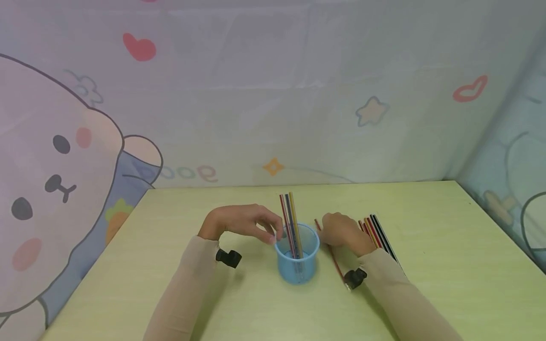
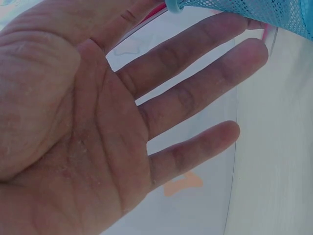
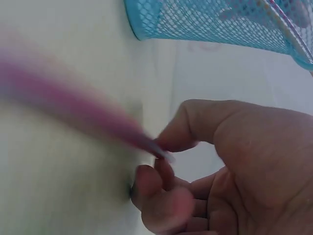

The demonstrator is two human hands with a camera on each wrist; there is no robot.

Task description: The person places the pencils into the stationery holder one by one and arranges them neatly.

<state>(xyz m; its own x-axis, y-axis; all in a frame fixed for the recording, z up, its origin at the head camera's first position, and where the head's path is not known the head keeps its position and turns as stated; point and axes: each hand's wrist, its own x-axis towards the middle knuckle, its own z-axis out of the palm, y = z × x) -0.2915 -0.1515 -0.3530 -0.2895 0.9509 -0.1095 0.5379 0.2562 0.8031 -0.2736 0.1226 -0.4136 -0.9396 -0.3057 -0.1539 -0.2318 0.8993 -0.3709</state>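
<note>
A light blue mesh pen cup point(image 1: 297, 270) stands upright on the table, with a red, a blue and a yellow pencil point(image 1: 293, 218) leaning in it. My left hand point(image 1: 245, 220) is at the cup's left rim, thumb and index finger closing on it; the other fingers stretch out loosely in the left wrist view. Right of the cup, my right hand point(image 1: 343, 232) pinches a reddish pencil point(image 1: 337, 265) between thumb and fingers. That pencil point(image 3: 73, 103) runs blurred toward the camera in the right wrist view, its far end at the fingertips.
Several pencils point(image 1: 377, 232), red, yellow and black, lie side by side on the table to the right, partly hidden by the right forearm. The pale yellow table point(image 1: 460, 265) ends at a printed cloth backdrop point(image 1: 256, 94) behind and at the sides.
</note>
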